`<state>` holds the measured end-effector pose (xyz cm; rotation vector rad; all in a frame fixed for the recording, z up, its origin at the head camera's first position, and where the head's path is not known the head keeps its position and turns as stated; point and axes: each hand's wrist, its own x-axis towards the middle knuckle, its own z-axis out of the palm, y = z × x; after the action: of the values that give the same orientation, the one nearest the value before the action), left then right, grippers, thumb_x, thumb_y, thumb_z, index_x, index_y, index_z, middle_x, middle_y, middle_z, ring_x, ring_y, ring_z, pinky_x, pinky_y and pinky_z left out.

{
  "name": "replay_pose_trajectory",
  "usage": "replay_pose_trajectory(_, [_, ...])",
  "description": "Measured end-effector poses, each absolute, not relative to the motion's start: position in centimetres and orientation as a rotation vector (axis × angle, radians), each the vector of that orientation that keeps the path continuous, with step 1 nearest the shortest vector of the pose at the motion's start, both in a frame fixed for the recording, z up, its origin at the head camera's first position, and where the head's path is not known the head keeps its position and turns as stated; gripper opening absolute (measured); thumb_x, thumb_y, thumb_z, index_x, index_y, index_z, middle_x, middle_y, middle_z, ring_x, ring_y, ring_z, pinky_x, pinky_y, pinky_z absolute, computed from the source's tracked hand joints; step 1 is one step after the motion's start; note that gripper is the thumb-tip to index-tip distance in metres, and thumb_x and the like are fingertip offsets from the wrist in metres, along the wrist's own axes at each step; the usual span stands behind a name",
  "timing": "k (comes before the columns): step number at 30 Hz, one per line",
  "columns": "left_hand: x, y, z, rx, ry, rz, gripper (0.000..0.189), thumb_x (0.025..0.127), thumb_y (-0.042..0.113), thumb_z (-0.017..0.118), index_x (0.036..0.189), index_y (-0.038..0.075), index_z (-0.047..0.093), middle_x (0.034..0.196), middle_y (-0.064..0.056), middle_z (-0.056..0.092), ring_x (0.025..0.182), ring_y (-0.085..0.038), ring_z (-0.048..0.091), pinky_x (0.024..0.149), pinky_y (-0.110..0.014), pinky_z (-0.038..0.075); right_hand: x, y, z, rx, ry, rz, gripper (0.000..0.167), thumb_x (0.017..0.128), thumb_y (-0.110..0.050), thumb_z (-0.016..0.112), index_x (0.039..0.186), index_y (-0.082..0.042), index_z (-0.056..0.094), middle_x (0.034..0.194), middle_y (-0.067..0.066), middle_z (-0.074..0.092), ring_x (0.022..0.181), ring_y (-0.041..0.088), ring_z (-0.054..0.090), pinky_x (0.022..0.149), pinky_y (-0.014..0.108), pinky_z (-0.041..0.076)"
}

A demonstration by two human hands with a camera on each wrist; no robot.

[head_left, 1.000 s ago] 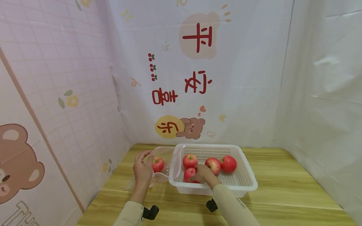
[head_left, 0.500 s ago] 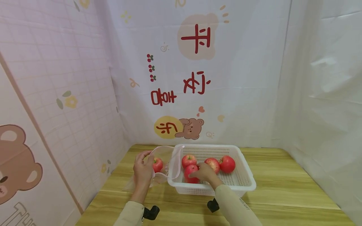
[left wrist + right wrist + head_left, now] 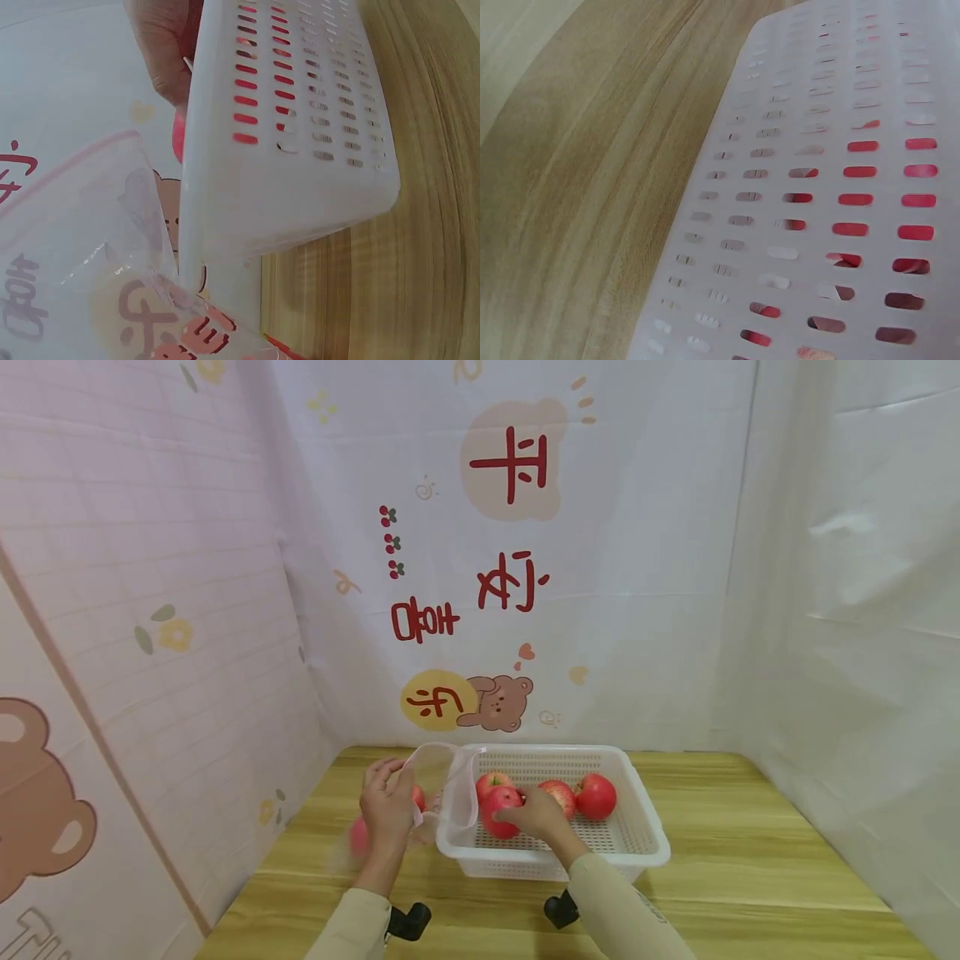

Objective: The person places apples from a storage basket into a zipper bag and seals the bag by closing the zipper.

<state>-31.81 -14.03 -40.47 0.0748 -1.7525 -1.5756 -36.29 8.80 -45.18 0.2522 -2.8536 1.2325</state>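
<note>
My left hand [image 3: 387,802] pinches the rim of a clear plastic bag [image 3: 438,768] with a pink edge, its mouth spread towards the basket. Two apples show through the bag: one red apple [image 3: 418,797] partly behind the fingers, another apple [image 3: 360,837] left of the wrist. Inside the left end of the white basket [image 3: 555,860], my right hand [image 3: 542,814] grips a red apple [image 3: 500,814]. Behind it sits another apple [image 3: 491,783]; two more, a streaked apple [image 3: 558,797] and a red apple [image 3: 597,797], lie to the right. The right wrist view shows mostly the perforated basket wall [image 3: 795,112].
Everything stands on a wood-grain table [image 3: 750,843]. A white printed backdrop [image 3: 630,568] rises behind the table, with further sheets at both sides. The bag's mouth overlaps the basket's left rim in the head view.
The right hand's apple has come up slightly, covering more of the apple behind it. The left hand has turned slightly with the bag, and an apple now shows left of its wrist.
</note>
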Motion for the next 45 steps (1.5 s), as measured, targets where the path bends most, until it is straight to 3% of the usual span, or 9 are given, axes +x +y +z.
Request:
replay_pose_trajectory(9, [-31.7, -13.7, -40.2, 0.091, -1.781, -1.521, 0.014, 0.088, 0.009, 0.069, 0.092, -0.003, 0.074, 0.114, -0.013, 0.063, 0.111, -0.030, 0.056, 0.097, -0.044, 0.039, -35.8, 8.5, -44.2, 0.114, -2.806, 1.288, 0.073, 0.082, -0.042, 0.077, 0.135, 0.002, 0.054, 0.121, 0.016, 0.064, 0.104, 0.032, 0.060, 0.090, 0.053, 0.051])
replay_pose_trajectory(18, [-31.7, -14.2, -40.5, 0.099, -1.819, -1.528, 0.017, 0.089, 0.013, 0.067, 0.095, -0.002, 0.074, 0.113, -0.010, 0.062, 0.112, -0.029, 0.055, 0.099, -0.049, 0.039, -35.2, 8.7, -43.5, 0.037, -2.702, 1.442, 0.074, 0.084, -0.043, 0.074, 0.139, 0.001, 0.052, 0.128, 0.019, 0.061, 0.107, 0.034, 0.060, 0.089, 0.054, 0.051])
replay_pose_trajectory(31, [-31.4, -14.4, -40.4, 0.100, -1.788, -1.530, 0.017, 0.088, 0.012, 0.068, 0.093, -0.004, 0.073, 0.111, -0.012, 0.062, 0.110, -0.029, 0.056, 0.098, -0.044, 0.037, -34.2, 8.7, -41.3, -0.053, -2.484, 1.681, 0.070, 0.085, -0.050, 0.071, 0.138, -0.007, 0.055, 0.124, 0.012, 0.064, 0.101, 0.028, 0.060, 0.089, 0.048, 0.053])
replay_pose_trajectory(45, [-31.3, -14.5, -40.3, 0.116, -1.795, -1.524, 0.016, 0.089, 0.010, 0.066, 0.093, -0.003, 0.073, 0.111, -0.012, 0.061, 0.110, -0.029, 0.055, 0.097, -0.050, 0.038, -32.7, 6.6, -38.4, -0.047, -2.365, 1.804, 0.072, 0.085, -0.048, 0.073, 0.140, -0.006, 0.054, 0.130, 0.016, 0.061, 0.113, 0.033, 0.059, 0.094, 0.049, 0.050])
